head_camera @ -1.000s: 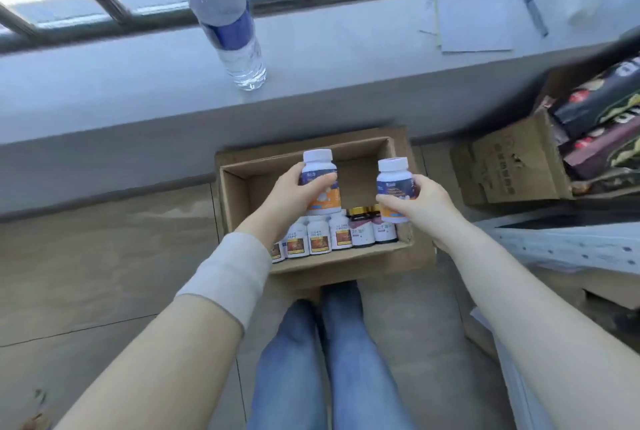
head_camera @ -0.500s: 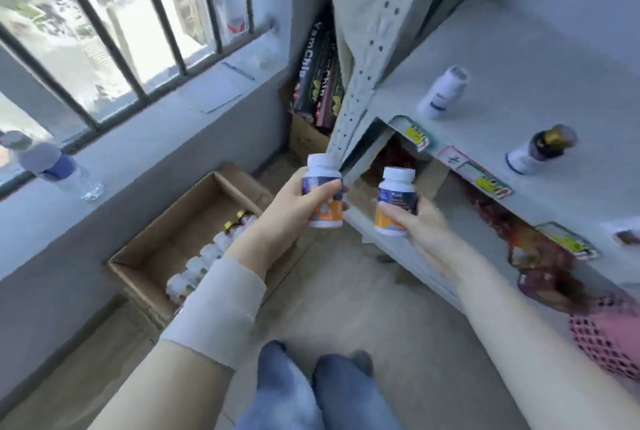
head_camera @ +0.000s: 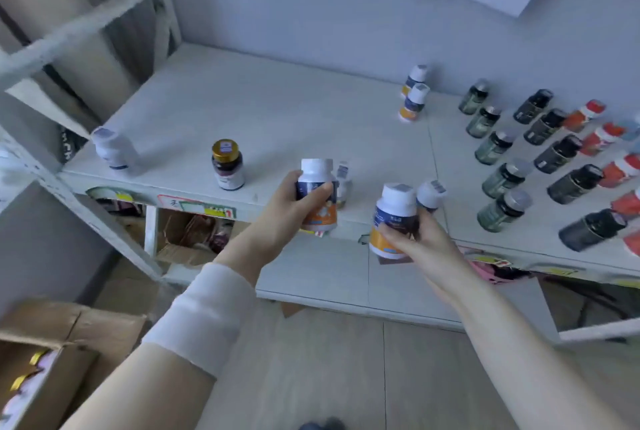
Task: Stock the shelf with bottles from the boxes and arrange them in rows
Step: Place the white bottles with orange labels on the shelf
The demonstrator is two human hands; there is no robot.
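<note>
Both hands have swung away from the cardboard box and now hang at the front edge of the white shelf [head_camera: 277, 107], each carrying a bottle. With the turn of the head, the windowsill has dropped out of view, and the cardboard box [head_camera: 52, 353] sits low at 8 o'clock. The left hand [head_camera: 287, 211] is wrapped round a white-capped bottle with a blue and orange label [head_camera: 317, 195], thumb across the front; the right hand [head_camera: 420, 242] clasps a matching bottle [head_camera: 393, 218] from below. Both bottles are upright and appear not yet set down. That suggests the carrying is done and placing comes next. Two like bottles [head_camera: 414, 93] stand in file at 1 o'clock, probably the row to extend. Rows of dark-capped jars [head_camera: 502, 180] and red bottles fill the shelf at 3 o'clock; a gold-capped brown bottle [head_camera: 227, 164] stands alone at 10 o'clock.
</note>
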